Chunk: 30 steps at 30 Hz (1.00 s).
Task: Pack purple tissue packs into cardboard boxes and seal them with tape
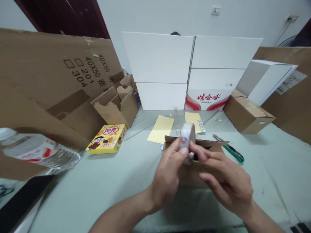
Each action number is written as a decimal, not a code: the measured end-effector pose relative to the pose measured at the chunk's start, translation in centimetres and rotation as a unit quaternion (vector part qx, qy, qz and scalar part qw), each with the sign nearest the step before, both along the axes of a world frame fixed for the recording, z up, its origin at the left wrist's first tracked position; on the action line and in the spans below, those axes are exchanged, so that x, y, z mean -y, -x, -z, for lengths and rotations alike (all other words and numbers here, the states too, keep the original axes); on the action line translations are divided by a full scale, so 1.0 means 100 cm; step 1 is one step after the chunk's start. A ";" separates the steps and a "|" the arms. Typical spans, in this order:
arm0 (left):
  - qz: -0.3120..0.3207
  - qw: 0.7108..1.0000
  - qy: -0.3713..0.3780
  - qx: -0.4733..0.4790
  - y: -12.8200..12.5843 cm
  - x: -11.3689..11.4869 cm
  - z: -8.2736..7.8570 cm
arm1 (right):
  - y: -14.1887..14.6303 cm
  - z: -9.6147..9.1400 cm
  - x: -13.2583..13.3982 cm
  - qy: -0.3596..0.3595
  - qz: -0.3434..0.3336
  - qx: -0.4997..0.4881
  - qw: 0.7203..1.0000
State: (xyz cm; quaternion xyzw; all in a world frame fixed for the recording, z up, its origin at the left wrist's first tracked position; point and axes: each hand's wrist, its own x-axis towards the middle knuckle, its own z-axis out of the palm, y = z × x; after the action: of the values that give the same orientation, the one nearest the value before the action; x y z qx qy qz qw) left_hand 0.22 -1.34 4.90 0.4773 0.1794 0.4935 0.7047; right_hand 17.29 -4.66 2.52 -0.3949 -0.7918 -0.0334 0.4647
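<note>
Bench point(97, 187) carries stacked white cartons point(157, 58) at back, brown carton point(247, 113) right, open cardboard box point(116, 108) left. Open-flapped carton point(194, 176) sits under the hands, contents hidden. Yellow snack box point(106, 139) left of it, green utility knife point(233, 152) just right. Tape roll point(187, 140) held upright just above the carton: left hand point(167, 174) clamped on it, thumb on its side; right hand point(225, 184) fingers point(196, 150) pinching its edge.
</note>
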 end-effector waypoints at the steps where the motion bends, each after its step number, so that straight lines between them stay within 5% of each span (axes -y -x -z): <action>1: -0.004 1.000 0.004 0.019 0.004 -0.001 -0.001 | -0.007 0.000 -0.002 0.000 0.018 0.016 1.000; 5: -0.018 1.000 -0.007 -0.012 0.019 -0.003 -0.009 | -0.035 0.007 -0.012 0.044 0.106 0.153 0.982; 8: -0.013 0.998 -0.004 -0.061 0.020 -0.005 -0.012 | -0.044 0.018 -0.011 0.081 0.101 0.220 0.967; 15: 0.042 0.994 -0.011 -0.104 0.004 -0.014 -0.003 | -0.038 0.027 -0.002 0.118 0.042 0.179 0.976; 30: 0.009 0.978 -0.116 -0.173 -0.007 -0.022 0.015 | -0.037 0.026 -0.005 0.135 0.049 0.169 0.975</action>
State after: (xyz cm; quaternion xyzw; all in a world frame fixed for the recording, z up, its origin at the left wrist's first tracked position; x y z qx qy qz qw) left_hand 0.96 0.87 3.36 0.6355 0.2363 0.4146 0.6070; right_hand 20.95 -4.17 -0.05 -0.4812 -0.8356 -0.0152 0.2646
